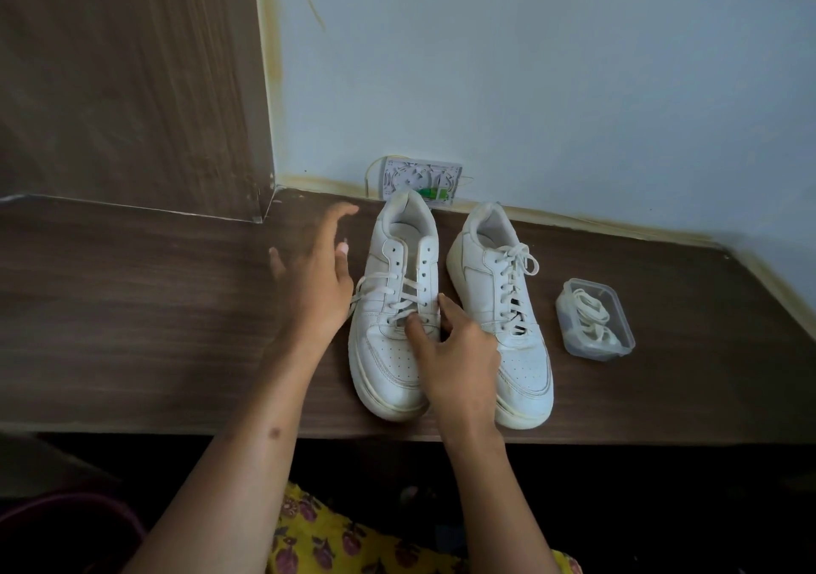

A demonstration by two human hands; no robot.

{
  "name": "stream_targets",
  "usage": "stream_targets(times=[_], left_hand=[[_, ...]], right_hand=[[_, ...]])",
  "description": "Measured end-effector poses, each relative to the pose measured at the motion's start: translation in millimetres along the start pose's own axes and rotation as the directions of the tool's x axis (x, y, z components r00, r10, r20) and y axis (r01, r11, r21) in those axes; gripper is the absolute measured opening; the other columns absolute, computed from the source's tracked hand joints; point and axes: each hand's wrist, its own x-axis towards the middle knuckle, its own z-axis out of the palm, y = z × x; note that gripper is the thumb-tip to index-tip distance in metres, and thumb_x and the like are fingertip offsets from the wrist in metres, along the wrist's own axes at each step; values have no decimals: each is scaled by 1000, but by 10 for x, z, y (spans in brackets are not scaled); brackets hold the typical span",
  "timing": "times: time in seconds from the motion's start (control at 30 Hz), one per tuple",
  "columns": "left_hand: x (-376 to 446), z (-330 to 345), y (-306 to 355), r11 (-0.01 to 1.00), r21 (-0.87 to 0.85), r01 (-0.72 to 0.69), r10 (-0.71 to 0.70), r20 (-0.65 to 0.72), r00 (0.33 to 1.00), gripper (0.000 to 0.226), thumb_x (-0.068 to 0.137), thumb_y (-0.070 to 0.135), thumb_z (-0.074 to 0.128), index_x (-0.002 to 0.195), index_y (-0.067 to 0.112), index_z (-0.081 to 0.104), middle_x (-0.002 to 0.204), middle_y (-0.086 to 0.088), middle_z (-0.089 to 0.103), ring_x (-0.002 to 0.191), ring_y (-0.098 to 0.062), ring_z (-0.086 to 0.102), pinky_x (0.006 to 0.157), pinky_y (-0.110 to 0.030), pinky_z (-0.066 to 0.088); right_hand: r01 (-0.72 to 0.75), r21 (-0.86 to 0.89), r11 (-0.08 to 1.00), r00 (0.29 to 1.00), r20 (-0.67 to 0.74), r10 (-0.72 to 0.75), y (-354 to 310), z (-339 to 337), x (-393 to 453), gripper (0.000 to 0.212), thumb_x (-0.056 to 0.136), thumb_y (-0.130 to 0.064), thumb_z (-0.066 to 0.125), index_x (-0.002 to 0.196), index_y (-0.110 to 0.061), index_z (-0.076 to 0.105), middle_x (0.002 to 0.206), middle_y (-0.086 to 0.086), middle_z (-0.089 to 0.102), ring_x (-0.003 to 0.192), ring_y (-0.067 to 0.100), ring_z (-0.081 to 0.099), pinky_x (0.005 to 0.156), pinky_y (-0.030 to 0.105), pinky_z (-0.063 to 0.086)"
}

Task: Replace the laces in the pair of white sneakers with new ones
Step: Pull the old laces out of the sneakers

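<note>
Sneakers in white sit side by side on our wooden table [132, 308], toes toward the near edge and heels toward the far wall, which puts the eyelets right under our hands. We have the left sneaker [395, 308] half unlaced: its far eyelets are bare, and the old lace [388, 291] crosses only the nearer rows, with a loose end trailing off its left side. Our right hand [455, 353] rests on the toe box, fingertips pinching the lace at the nearest crossings; we judge it is there both to steady the shoe and to work the next row free. Our left hand [313, 282] hovers just left of the shoe with fingers spread and holding nothing, blurred, probably ready to draw the slack out sideways. The right sneaker [503, 308] stands just beside the first, fully laced and tied in a bow, so it waits its turn. Well to the right sits a clear plastic box [594, 324] holding coiled new laces [587, 315], kept within reach for rethreading. A small white device [419, 180] leans against the far wall behind the heels.
</note>
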Motion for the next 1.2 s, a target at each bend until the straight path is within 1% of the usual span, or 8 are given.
stream_targets(times=[0.1,0.27,0.4,0.6,0.77,0.93,1.03,1.2], left_hand=[[7,-73,0,995,-60,-77,89,237,968,44,104,28,44,141,50,39,136,15,56,125,-12,52,112,-69,-2],[-10,-96,-34,990,-73,-122,142,527,838,62,82,69,48,139,67,25,161,12,18,146,2,8,113,-63,-11],[16,-93,-48,979,-135,-153,201,494,846,65,78,54,67,135,58,37,138,33,35,112,33,24,114,-67,0],[20,-71,-26,976,-184,-117,193,479,856,65,69,50,78,122,55,41,136,25,40,121,5,47,114,-64,11],[18,-79,-8,978,-130,-165,207,465,861,70,75,36,78,130,56,38,141,20,38,129,0,42,116,-65,-2],[28,-88,-34,973,-149,-175,225,467,855,65,72,66,67,130,60,39,138,25,40,123,8,42,114,-66,12],[34,-96,-37,975,-197,-106,187,457,870,58,67,66,74,115,56,43,134,27,44,110,11,45,113,-64,15],[25,-111,-19,972,-221,-75,172,461,871,61,64,65,76,115,51,45,134,25,47,111,3,48,116,-61,3]], right_hand=[[14,-12,1000,999,-29,-14,-3,-13,1,52,88,-48,61,132,-21,58,93,-1,69,90,19,65,83,35,51],[144,-66,987,983,-106,-150,-66,-22,-7,45,89,-46,59,132,-36,53,126,-13,51,96,11,62,74,30,46],[297,-39,954,941,-154,-300,-71,12,52,33,94,-37,53,125,-34,62,129,-11,43,103,5,56,69,24,46],[322,-211,923,930,-110,-350,-85,124,204,25,97,-25,56,119,-32,65,136,2,42,116,23,44,79,34,48],[340,-261,903,934,-18,-357,-58,159,330,21,98,-23,54,115,-26,66,142,5,38,121,31,31,97,46,38],[365,-104,925,916,-140,-377,-31,153,384,9,92,-19,66,95,-23,74,139,2,41,119,23,29,95,35,33],[247,201,948,920,-355,-164,-15,101,364,20,91,-9,65,84,-27,69,132,-1,41,113,11,35,95,31,38],[290,273,917,901,-401,-165,-91,31,257,18,95,-11,59,101,-27,63,130,-6,37,122,7,35,98,17,34]])
